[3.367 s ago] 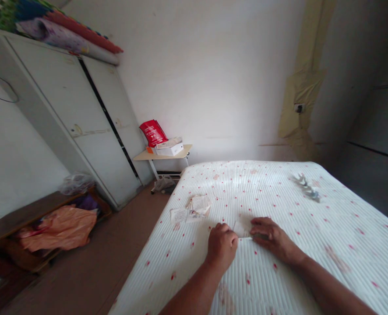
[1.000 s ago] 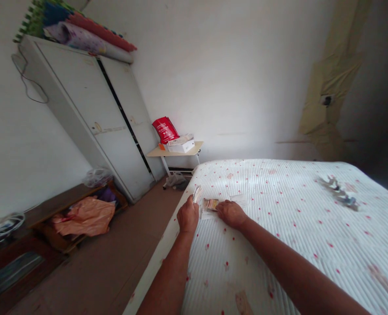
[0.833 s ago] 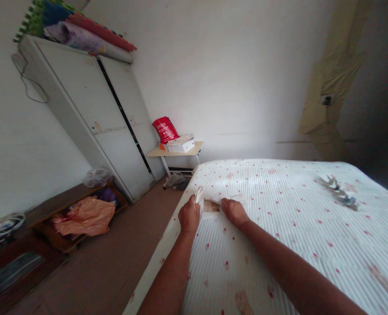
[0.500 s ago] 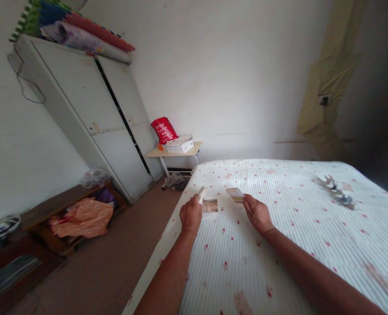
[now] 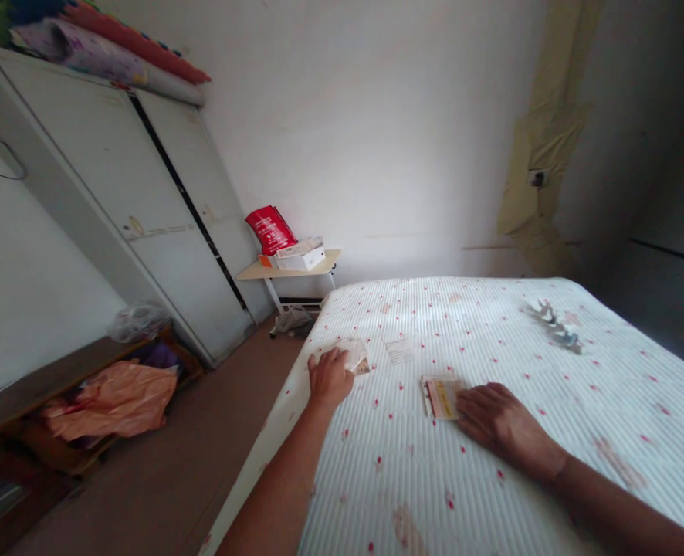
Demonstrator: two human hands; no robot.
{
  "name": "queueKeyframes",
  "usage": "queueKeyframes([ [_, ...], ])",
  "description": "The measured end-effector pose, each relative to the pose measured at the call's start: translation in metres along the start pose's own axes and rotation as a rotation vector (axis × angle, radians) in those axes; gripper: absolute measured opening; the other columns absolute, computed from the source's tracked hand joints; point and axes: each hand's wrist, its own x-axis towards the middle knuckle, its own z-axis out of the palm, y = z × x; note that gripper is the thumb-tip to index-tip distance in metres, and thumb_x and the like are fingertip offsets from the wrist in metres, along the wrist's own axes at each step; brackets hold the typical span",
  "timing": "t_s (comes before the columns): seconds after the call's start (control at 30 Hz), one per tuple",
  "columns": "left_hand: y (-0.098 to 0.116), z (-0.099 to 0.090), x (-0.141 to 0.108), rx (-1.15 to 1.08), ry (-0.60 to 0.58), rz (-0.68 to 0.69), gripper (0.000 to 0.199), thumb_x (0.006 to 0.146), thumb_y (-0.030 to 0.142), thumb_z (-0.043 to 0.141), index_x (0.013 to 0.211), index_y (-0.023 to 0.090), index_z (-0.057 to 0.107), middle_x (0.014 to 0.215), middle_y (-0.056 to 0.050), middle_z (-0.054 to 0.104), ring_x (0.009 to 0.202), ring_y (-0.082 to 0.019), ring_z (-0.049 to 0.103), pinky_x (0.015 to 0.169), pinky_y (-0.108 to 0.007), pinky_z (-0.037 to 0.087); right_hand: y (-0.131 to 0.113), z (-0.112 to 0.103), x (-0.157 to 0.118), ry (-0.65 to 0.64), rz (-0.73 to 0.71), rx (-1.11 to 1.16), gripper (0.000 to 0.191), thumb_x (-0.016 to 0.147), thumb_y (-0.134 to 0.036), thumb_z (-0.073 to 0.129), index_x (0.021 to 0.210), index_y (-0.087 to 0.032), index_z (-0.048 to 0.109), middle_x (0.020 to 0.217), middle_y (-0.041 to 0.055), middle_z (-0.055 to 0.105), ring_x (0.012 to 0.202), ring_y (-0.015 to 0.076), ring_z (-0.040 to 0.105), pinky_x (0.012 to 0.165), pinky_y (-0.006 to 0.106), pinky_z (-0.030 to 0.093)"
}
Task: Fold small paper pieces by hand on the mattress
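Observation:
My left hand (image 5: 330,377) is low over the left side of the bed, fingers bent onto some thin pale cards (image 5: 353,354). A brownish picture shows at the right corner of these cards. My right hand (image 5: 507,428) grips the right edge of a flat card with a yellow and red print (image 5: 441,398), held close to the sheet; its thumb is hidden. Between and beyond the two hands lies a faint whitish card with fine lines (image 5: 400,350). How many cards each hand has cannot be made out.
A white sheet with red dots (image 5: 400,471) covers the bed. Small grey-white objects (image 5: 556,328) lie at its far right. Beyond the bed, a small table (image 5: 252,270) bears a red bag (image 5: 271,230) and a white box (image 5: 301,259). A grey cabinet (image 5: 110,193) stands left.
Both hands have come down to the sheet. My right hand has moved right and nearer with its card. My left hand has lowered its cards over the brown picture card. The view has turned right.

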Motion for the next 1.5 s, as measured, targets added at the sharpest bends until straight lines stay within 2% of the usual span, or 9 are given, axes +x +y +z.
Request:
queueKeyframes([
  [0.23, 0.028, -0.023, -0.021, -0.088, 0.107, 0.086, 0.040, 0.072, 0.020, 0.052, 0.111, 0.026, 0.056, 0.126, -0.005, 0.050, 0.118, -0.025, 0.038, 0.106, -0.047, 0.010, 0.007, 0.002, -0.011, 0.076, 0.111, 0.100, 0.029, 0.085, -0.032, 0.049, 0.108, -0.021, 0.062, 0.113, 0.0111, 0.061, 0.098, 0.0223, 0.056, 0.083, 0.040, 0.045],
  [0.4, 0.072, -0.026, -0.048, -0.247, 0.082, 0.414, 0.020, 0.077, 0.019, 0.047, 0.089, 0.023, 0.062, 0.100, -0.004, 0.061, 0.100, -0.020, 0.048, 0.101, -0.044, 0.020, 0.001, 0.000, -0.006, 0.029, 0.048, 0.096, 0.024, 0.089, -0.026, 0.043, 0.100, -0.022, 0.064, 0.103, 0.0080, 0.065, 0.092, 0.0192, 0.057, 0.080, 0.036, 0.042],
  [0.57, 0.095, -0.020, -0.061, -0.296, 0.043, 0.474, 0.014, 0.077, 0.018, 0.047, 0.076, 0.021, 0.061, 0.086, -0.004, 0.061, 0.091, -0.019, 0.049, 0.089, -0.040, 0.030, -0.007, 0.000, -0.005, 0.015, 0.038, 0.081, 0.025, 0.091, -0.021, 0.039, 0.087, -0.018, 0.064, 0.085, 0.0076, 0.066, 0.079, 0.0174, 0.058, 0.074, 0.032, 0.041],
  [0.77, 0.105, -0.017, -0.064, -0.362, 0.012, 0.493, 0.013, 0.076, 0.027, 0.054, 0.083, 0.022, 0.064, 0.093, -0.006, 0.061, 0.094, -0.021, 0.049, 0.084, -0.039, 0.033, 0.009, 0.006, -0.009, 0.237, 0.300, 0.178, 0.025, 0.089, -0.025, 0.037, 0.084, -0.018, 0.061, 0.082, 0.0069, 0.065, 0.073, 0.0159, 0.060, 0.066, 0.026, 0.046],
  [0.87, 0.115, -0.016, -0.059, -0.420, 0.009, 0.520, 0.027, 0.073, 0.039, 0.059, 0.095, 0.023, 0.063, 0.105, -0.006, 0.059, 0.099, -0.023, 0.048, 0.087, -0.039, 0.035, 0.029, 0.009, -0.012, 0.379, 0.476, 0.240, 0.023, 0.085, -0.030, 0.040, 0.082, -0.020, 0.060, 0.082, 0.0060, 0.065, 0.073, 0.0167, 0.061, 0.065, 0.027, 0.048],
  [0.97, 0.128, -0.014, -0.050, -0.424, -0.006, 0.476, 0.032, 0.077, 0.043, 0.054, 0.100, 0.023, 0.061, 0.107, -0.005, 0.058, 0.099, -0.022, 0.048, 0.087, -0.038, 0.037, 0.041, 0.010, -0.014, 0.450, 0.630, 0.273, 0.026, 0.081, -0.037, 0.041, 0.075, -0.019, 0.060, 0.072, 0.0052, 0.065, 0.065, 0.0178, 0.061, 0.060, 0.028, 0.048],
  [1.23, 0.164, 0.000, -0.029, -0.264, -0.121, 0.232, 0.047, 0.076, 0.044, 0.053, 0.116, 0.019, 0.050, 0.107, -0.011, 0.056, 0.101, -0.027, 0.048, 0.082, -0.040, 0.042, 0.037, 0.008, -0.014, 0.469, 0.656, 0.345, 0.026, 0.079, -0.038, 0.043, 0.077, -0.019, 0.060, 0.077, 0.0057, 0.066, 0.069, 0.0181, 0.062, 0.062, 0.028, 0.048],
  [1.37, 0.162, 0.002, -0.021, -0.272, -0.214, 0.179, 0.046, 0.067, 0.041, 0.062, 0.108, 0.021, 0.056, 0.105, -0.010, 0.057, 0.102, -0.028, 0.049, 0.080, -0.040, 0.044, 0.042, 0.009, -0.016, 0.480, 0.742, 0.366, 0.026, 0.077, -0.041, 0.045, 0.075, -0.019, 0.060, 0.073, 0.0055, 0.067, 0.066, 0.0188, 0.063, 0.061, 0.029, 0.049],
  [1.5, 0.153, 0.002, -0.017, -0.362, -0.275, 0.149, 0.042, 0.061, 0.028, 0.065, 0.102, 0.020, 0.059, 0.100, -0.007, 0.060, 0.096, -0.023, 0.053, 0.081, -0.032, 0.044, 0.041, 0.008, -0.015, 0.467, 0.684, 0.380, 0.026, 0.077, -0.040, 0.044, 0.075, -0.019, 0.060, 0.073, 0.0053, 0.067, 0.067, 0.0183, 0.063, 0.061, 0.028, 0.048],
])
